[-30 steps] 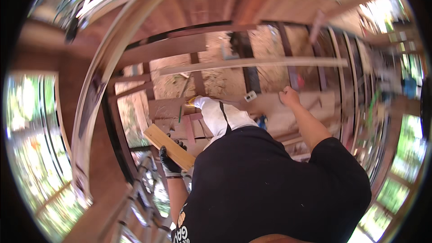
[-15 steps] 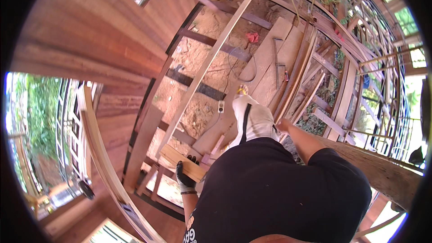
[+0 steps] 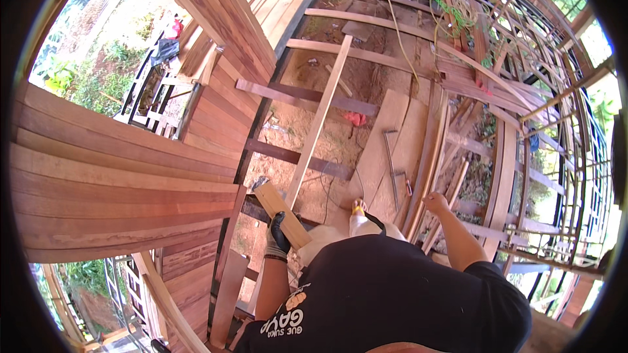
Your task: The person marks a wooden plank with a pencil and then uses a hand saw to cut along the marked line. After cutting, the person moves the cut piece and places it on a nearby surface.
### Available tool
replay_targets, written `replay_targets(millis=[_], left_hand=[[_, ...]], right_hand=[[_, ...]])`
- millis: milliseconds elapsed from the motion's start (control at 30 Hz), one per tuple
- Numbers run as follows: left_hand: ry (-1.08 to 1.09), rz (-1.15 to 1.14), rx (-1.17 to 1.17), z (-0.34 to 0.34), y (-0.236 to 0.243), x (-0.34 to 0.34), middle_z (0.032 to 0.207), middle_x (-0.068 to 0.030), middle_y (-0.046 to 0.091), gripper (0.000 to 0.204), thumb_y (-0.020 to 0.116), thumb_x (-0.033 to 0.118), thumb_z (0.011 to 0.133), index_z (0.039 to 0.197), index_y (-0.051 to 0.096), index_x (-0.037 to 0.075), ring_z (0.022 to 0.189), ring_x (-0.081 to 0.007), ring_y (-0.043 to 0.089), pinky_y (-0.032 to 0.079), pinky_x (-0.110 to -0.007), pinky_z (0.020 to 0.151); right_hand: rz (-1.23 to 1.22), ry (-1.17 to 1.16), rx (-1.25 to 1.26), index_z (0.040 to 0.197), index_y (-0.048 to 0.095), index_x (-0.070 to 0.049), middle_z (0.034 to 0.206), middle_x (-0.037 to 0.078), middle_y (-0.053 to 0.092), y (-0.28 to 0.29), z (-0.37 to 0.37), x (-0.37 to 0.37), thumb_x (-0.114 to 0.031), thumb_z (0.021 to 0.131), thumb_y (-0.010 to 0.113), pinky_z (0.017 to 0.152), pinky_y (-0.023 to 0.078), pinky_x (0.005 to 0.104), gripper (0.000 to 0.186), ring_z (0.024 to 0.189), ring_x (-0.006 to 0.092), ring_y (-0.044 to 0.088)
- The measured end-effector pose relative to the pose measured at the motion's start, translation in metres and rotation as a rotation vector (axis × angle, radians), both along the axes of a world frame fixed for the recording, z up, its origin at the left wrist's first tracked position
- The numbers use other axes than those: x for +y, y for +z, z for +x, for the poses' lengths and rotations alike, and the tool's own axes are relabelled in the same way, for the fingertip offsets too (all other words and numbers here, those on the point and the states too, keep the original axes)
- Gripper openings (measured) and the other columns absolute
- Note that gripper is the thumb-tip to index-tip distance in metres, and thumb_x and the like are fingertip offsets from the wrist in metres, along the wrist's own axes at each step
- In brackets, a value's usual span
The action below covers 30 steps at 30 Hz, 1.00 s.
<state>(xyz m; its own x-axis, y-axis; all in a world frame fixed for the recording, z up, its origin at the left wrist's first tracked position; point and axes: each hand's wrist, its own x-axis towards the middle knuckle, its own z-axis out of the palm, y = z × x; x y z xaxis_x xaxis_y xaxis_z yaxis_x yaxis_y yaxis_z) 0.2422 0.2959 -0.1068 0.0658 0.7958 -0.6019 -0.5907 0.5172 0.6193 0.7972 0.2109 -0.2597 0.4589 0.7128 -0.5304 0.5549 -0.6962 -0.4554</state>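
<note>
My left hand, in a dark and grey glove, grips a short, pale wooden board by its side. The board slants up and to the left, in front of my light trousers. Its far end overlaps the foot of a long thin wooden strip in the picture. My bare right hand is held out to the right with fingers curled, and I see nothing in it. It is nearest to long timbers lying on the floor frame. My foot in a yellow-strapped sandal stands on planks.
Dark joists cross bare soil. Wide planks hold a long metal bar tool and a small red-handled tool. A thin cable loops nearby. A plank wall stands left; scaffolding stands right.
My view has moved forward and more of the wall shows. The left hand has brought the board forward, tilting it more steeply. My right hand has swung away from my leg.
</note>
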Motion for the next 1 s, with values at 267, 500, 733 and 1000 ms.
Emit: replay_targets(millis=[267,500,733,1000], left_hand=[[-0.03,-0.096,-0.06,0.033,-0.033,0.161,0.1,-0.0132,0.064,0.046,0.064,0.034,0.09,0.125,0.051,0.007,0.086,-0.0282,0.065,0.056,-0.043,0.077],[-0.061,-0.091,0.166,0.077,-0.009,0.349,0.095,-0.0111,0.065,0.035,0.071,0.018,0.086,0.114,0.057,0.004,0.081,-0.029,0.068,0.058,-0.04,0.073],[-0.327,0.185,0.162,0.172,0.06,0.554,0.097,-0.0146,0.068,0.03,0.071,0.009,0.086,0.113,0.059,0.001,0.084,-0.0296,0.071,0.06,-0.04,0.075],[-0.289,0.159,-0.191,0.299,0.07,0.748,0.099,-0.0199,0.068,0.047,0.064,0.031,0.092,0.119,0.053,-0.005,0.09,-0.0318,0.069,0.057,-0.043,0.082]], right_hand=[[-0.165,0.771,-0.399,0.089,0.07,-0.012,0.088,0.009,0.07,-0.073,0.066,0.1,-0.034,0.076,0.075,0.075,0.053,0.04,0.026,0.096,0.0234,0.065],[-0.338,0.801,-0.414,0.083,0.072,-0.014,0.084,0.009,0.071,-0.053,0.068,0.136,-0.035,0.076,0.076,0.069,0.056,0.0403,0.022,0.084,0.0262,0.07],[-0.416,0.444,-0.104,0.084,0.072,-0.014,0.082,0.009,0.071,-0.071,0.057,0.229,-0.03,0.08,0.07,0.067,0.056,0.0409,0.017,0.081,0.0252,0.07],[-0.297,0.603,-0.121,0.087,0.069,-0.014,0.079,0.009,0.07,-0.12,0.162,0.458,-0.022,0.086,0.06,0.064,0.055,0.0412,0.013,0.077,0.0233,0.07]])
